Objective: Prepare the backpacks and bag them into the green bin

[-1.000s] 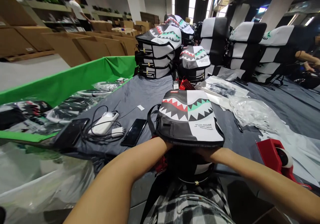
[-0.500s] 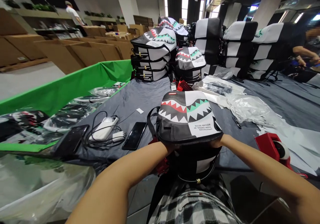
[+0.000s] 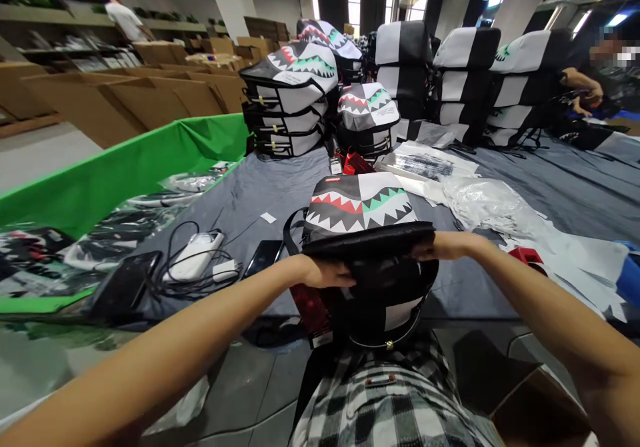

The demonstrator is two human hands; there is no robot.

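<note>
A black, white and grey backpack (image 3: 360, 207) with a shark-teeth print in red and green is in front of me at the table's near edge. Its front panel is raised, so the dark main opening faces me. At the left side of the opening, my left hand (image 3: 327, 272) holds the panel's edge, its fingertips partly inside. My right hand (image 3: 445, 245) grips the right corner of that same edge, some fingers hidden behind the fabric. A red strap-like piece (image 3: 309, 304) with a tag hangs at the backpack's left side.
Stacked shark-print backpacks (image 3: 290, 94) stand at the back. Left are phones, a white power bank (image 3: 195, 255) with cables, and a green-walled bin (image 3: 210, 137) of bagged goods. Plastic bags (image 3: 490, 204) and a red tape dispenser (image 3: 525, 255) lie right. A co-worker (image 3: 583, 87) is far right.
The front panel has tipped up and its edge has lifted, uncovering more of the opening. Both hands have come partly out from inside the backpack. The view has shifted slightly.
</note>
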